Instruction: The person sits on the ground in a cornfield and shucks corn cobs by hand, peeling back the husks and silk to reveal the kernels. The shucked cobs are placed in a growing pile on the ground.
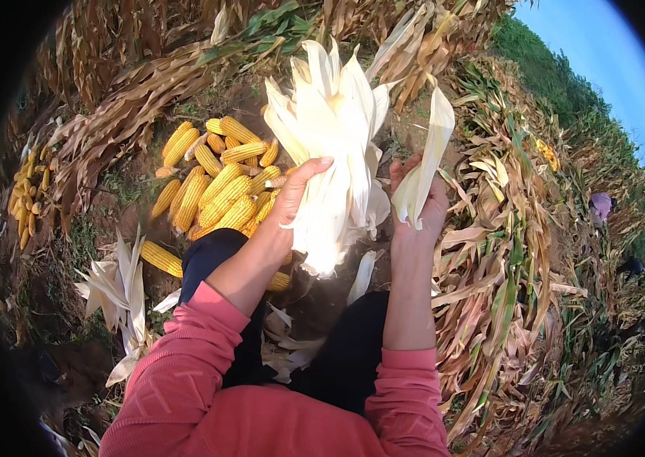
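Where the view curves away at far left, a small heap of yellow cobs (27, 199) lies among dry stalks, well apart from the hands. Next right, a bunch of stripped pale husks (120, 289) rests on the soil, with a single husked cob (161, 259) just beside it. Above that, the main pile of husked yellow cobs (216, 186) sits on bare earth, near the person's dark-trousered knee (219, 259).

Left hand (294, 199): pink sleeve, forearm rising from the lower edge. Thumb lies across the front of the corn ear in husk (334, 145); the other fingers wrap behind it and are hidden, so their spread cannot be told. Grip is closed around the ear. The ear is held upright in the air between both hands, above the lap, its pale leaves fanning upward and its lower end pointing down toward the knees.

Right hand (416, 209): fingers pressed together and curled, pinching a peeled husk strip (425, 160), which stands out to the right of the ear, apart from it at the top.

Loose husk scraps (284, 350) lie between the legs. At right, a bank of dry cut corn stalks (505, 251) runs toward green growth and sky.
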A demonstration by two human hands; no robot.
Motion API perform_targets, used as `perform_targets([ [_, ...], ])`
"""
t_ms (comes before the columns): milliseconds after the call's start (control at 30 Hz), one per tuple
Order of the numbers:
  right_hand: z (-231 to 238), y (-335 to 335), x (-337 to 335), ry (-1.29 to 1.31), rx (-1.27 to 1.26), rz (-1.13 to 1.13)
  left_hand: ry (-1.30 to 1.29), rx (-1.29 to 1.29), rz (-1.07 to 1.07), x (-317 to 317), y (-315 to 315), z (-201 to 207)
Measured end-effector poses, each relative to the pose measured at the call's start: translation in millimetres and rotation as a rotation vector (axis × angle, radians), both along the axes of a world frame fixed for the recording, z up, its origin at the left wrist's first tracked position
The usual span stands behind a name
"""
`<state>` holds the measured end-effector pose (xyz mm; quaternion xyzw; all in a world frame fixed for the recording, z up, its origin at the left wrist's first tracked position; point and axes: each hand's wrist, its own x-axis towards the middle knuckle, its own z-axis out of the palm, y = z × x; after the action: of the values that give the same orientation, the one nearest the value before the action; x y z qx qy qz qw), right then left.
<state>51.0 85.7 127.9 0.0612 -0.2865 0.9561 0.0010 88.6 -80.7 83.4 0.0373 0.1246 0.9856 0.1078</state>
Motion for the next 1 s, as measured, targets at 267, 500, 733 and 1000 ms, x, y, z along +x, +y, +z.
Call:
perform_targets([
  [267, -10.8, 45.7, -8.2, -0.237, 0.364, 0.023, 0.049, 0.139, 0.024, 4.1, -6.0, 10.8],
  [500, -54.9, 46.9, 21.6, -0.347, 0.469, 0.278, 0.067, 0.118, 0.046, 8.4, -5.0, 20.8],
  [733, -32.1, 5.7, 5.7, -0.245, 0.427, 0.133, -0.002, -0.063, -0.053, 3.9, 6.9, 6.5],
  [1000, -10.8, -15.4, 4.2, -0.140, 0.632, 0.277, -0.113, -0.357, -0.150, 2.6, 7.6, 4.9],
])
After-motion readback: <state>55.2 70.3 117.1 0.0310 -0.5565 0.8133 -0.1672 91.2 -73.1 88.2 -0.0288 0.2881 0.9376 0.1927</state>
